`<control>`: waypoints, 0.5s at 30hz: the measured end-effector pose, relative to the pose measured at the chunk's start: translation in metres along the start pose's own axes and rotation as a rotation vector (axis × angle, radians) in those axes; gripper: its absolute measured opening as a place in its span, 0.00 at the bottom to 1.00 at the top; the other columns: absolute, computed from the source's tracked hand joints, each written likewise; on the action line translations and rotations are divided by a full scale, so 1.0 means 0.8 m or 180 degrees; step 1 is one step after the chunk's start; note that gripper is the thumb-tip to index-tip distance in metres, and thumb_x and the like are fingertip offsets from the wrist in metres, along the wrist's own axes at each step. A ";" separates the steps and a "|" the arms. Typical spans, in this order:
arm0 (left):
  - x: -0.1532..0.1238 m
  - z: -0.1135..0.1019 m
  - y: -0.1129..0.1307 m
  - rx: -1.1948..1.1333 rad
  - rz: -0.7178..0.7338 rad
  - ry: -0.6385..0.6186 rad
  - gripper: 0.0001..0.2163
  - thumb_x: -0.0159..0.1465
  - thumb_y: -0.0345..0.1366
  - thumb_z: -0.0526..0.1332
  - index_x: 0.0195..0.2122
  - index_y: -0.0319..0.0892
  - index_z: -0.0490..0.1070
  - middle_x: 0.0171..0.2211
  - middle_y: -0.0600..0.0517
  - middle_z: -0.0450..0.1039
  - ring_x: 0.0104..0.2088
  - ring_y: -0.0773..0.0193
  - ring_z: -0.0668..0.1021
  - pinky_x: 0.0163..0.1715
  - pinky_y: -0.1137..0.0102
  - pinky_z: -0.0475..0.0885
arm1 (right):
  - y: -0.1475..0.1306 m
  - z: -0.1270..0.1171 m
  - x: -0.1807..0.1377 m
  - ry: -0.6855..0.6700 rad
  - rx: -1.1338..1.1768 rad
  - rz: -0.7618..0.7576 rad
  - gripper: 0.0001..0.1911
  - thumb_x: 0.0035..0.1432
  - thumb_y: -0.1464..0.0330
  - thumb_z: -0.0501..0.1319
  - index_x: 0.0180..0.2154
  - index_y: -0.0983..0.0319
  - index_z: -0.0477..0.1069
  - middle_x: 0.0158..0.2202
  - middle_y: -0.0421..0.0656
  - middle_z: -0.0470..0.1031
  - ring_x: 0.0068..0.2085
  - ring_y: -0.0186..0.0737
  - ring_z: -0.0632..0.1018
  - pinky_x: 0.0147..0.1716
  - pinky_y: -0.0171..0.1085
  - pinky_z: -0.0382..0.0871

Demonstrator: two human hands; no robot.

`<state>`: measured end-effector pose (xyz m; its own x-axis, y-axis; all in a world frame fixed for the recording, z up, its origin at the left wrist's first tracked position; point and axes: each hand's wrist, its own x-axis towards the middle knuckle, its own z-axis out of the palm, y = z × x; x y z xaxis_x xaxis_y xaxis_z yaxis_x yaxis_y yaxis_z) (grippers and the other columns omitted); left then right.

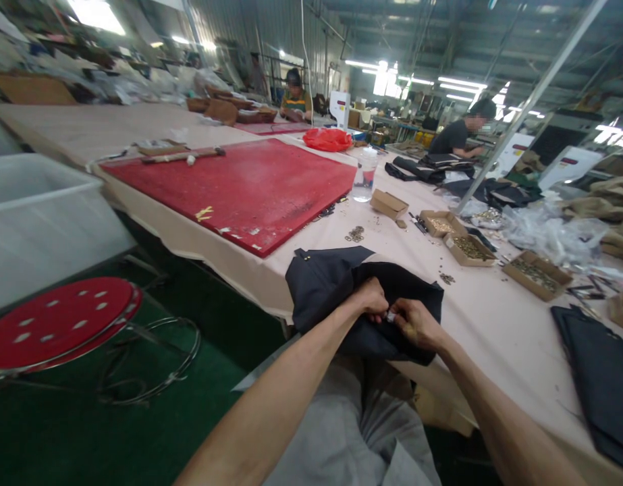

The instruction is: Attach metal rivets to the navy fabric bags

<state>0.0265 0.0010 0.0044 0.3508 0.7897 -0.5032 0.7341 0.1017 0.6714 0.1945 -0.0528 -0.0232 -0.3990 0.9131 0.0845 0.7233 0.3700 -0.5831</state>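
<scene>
A black fabric bag lies at the table's edge in front of me, its opening turned towards me. My left hand is closed at the bag's opening, fingers curled on its dark cloth. Close beside it, my right hand pinches a small, pale, shiny piece that is too small to name. The fingertips of both hands nearly meet over the bag. On the table just beyond are a little pile of metal rings and some small metal parts.
Cardboard boxes of small metal parts stand to the right, near folded black fabric. A red board carries a hammer. Behind it stands a clear plastic jar. A red stool is at left. Two people work farther back.
</scene>
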 end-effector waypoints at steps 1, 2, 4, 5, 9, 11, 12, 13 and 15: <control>0.001 0.000 -0.001 -0.0024 -0.0005 -0.0019 0.04 0.49 0.22 0.66 0.27 0.33 0.77 0.20 0.47 0.77 0.20 0.63 0.79 0.26 0.72 0.78 | 0.000 -0.002 0.004 -0.0064 0.0100 0.0166 0.06 0.54 0.72 0.58 0.32 0.63 0.75 0.27 0.41 0.74 0.28 0.35 0.71 0.28 0.32 0.61; 0.003 0.000 -0.002 -0.0048 -0.0012 -0.0033 0.03 0.49 0.22 0.67 0.26 0.32 0.77 0.20 0.46 0.77 0.20 0.63 0.79 0.26 0.71 0.78 | 0.001 -0.004 0.009 -0.0164 0.0214 0.0330 0.06 0.52 0.71 0.59 0.31 0.63 0.75 0.25 0.40 0.74 0.26 0.34 0.70 0.26 0.32 0.59; 0.004 0.001 -0.004 -0.0077 -0.0027 -0.0052 0.02 0.50 0.23 0.67 0.24 0.32 0.75 0.20 0.46 0.76 0.20 0.63 0.79 0.27 0.71 0.78 | 0.001 -0.009 0.019 -0.0403 0.0455 0.0607 0.05 0.48 0.71 0.61 0.28 0.64 0.76 0.23 0.39 0.72 0.24 0.33 0.68 0.23 0.31 0.57; 0.005 0.001 -0.005 -0.0089 -0.0025 -0.0060 0.02 0.50 0.23 0.67 0.24 0.32 0.75 0.19 0.47 0.76 0.20 0.63 0.79 0.27 0.71 0.79 | 0.002 -0.012 0.024 -0.0514 0.0564 0.0696 0.05 0.47 0.71 0.62 0.27 0.65 0.76 0.22 0.39 0.72 0.23 0.32 0.67 0.22 0.31 0.56; 0.001 0.002 -0.011 -0.0309 0.0048 -0.0108 0.04 0.53 0.24 0.64 0.22 0.34 0.72 0.16 0.50 0.73 0.20 0.63 0.79 0.26 0.71 0.78 | 0.000 -0.023 0.041 -0.0836 0.0839 0.1000 0.04 0.43 0.72 0.63 0.25 0.65 0.76 0.20 0.39 0.72 0.21 0.31 0.68 0.20 0.30 0.59; -0.001 0.001 -0.014 -0.0468 0.0125 -0.0132 0.04 0.53 0.23 0.62 0.23 0.34 0.72 0.16 0.50 0.72 0.21 0.64 0.79 0.24 0.72 0.77 | 0.000 -0.026 0.048 -0.0958 0.0864 0.1157 0.04 0.41 0.73 0.63 0.25 0.65 0.75 0.19 0.40 0.73 0.20 0.32 0.69 0.19 0.30 0.61; -0.001 0.001 -0.015 -0.0514 0.0157 -0.0140 0.03 0.53 0.23 0.62 0.23 0.34 0.72 0.16 0.51 0.72 0.21 0.64 0.79 0.24 0.73 0.77 | 0.000 -0.027 0.052 -0.1008 0.0852 0.1212 0.03 0.40 0.73 0.63 0.24 0.65 0.75 0.19 0.40 0.73 0.19 0.32 0.70 0.18 0.30 0.61; -0.002 0.000 -0.017 -0.0535 0.0172 -0.0148 0.03 0.53 0.22 0.62 0.24 0.34 0.72 0.16 0.51 0.72 0.21 0.64 0.79 0.23 0.74 0.76 | 0.001 -0.027 0.055 -0.1053 0.0830 0.1247 0.03 0.40 0.73 0.63 0.24 0.64 0.74 0.18 0.39 0.72 0.18 0.33 0.71 0.17 0.30 0.62; -0.001 -0.001 -0.019 -0.0533 0.0150 -0.0174 0.03 0.53 0.23 0.61 0.25 0.34 0.72 0.16 0.51 0.72 0.22 0.64 0.79 0.23 0.74 0.76 | 0.002 -0.026 0.062 -0.1166 0.0764 0.1305 0.03 0.40 0.73 0.64 0.24 0.63 0.74 0.17 0.39 0.72 0.17 0.35 0.72 0.15 0.30 0.62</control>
<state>0.0144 -0.0007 -0.0048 0.4171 0.7624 -0.4948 0.6106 0.1682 0.7739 0.1878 -0.0033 -0.0033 -0.3135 0.8388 -0.4452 0.7289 -0.0880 -0.6790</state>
